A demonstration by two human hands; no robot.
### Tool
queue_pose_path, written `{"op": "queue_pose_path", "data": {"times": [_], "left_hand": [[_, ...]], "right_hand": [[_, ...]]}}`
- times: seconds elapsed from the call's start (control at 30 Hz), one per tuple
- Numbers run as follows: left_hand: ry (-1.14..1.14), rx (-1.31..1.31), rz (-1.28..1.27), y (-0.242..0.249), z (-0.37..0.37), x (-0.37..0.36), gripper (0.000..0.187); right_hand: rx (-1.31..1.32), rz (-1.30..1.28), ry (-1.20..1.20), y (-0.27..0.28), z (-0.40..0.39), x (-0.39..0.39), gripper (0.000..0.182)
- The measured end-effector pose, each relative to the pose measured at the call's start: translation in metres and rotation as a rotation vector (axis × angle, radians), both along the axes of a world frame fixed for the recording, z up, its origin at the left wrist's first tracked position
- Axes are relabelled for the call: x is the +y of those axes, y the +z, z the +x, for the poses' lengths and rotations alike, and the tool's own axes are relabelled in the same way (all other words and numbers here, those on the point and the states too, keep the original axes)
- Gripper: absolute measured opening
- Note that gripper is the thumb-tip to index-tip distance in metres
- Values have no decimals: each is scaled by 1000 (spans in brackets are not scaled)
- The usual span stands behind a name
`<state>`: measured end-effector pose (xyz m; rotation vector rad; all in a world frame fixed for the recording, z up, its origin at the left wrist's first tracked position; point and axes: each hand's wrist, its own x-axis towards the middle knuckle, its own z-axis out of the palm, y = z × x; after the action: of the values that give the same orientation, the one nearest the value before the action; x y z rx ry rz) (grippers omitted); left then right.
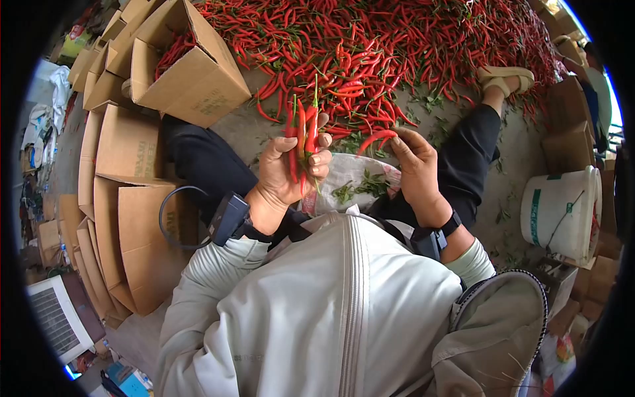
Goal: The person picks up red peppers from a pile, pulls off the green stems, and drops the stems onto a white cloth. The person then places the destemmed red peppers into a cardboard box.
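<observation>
Several long red chili peppers [302,139] with green stems stand upright in my left hand [281,169], whose fingers are wrapped round them. My right hand [417,165] pinches one curved red chili [375,139] between thumb and fingertips, to the right of the bunch and apart from it. Beyond both hands spreads a large pile of red chilies [370,59] on the floor, with green stems and leaves among them. A whitish sack [344,169] with green leaves on it lies between my legs, below and between the hands.
An open cardboard box [198,83] holding chilies stands at the upper left, with more cardboard boxes [135,218] below it. On the right is a white bucket [555,215]. My foot in a light shoe [506,77] rests at the pile's right edge. Loose leaves litter the grey floor.
</observation>
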<state>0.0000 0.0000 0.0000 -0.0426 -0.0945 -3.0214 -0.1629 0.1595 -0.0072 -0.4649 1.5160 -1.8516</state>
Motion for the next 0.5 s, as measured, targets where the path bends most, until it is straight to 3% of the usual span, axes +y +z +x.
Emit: {"op": "queue_pose_path", "data": {"times": [0.3, 0.37, 0.5], "left_hand": [[116, -245, -133, 10, -8, 16, 56], [61, -347, -247, 12, -8, 23, 47], [-27, -423, -247, 6, -14, 35, 43]], "right_hand": [[105, -95, 90, 16, 8, -3, 18], [359, -53, 149, 17, 10, -5, 17], [488, -37, 180, 26, 11, -7, 16]]}}
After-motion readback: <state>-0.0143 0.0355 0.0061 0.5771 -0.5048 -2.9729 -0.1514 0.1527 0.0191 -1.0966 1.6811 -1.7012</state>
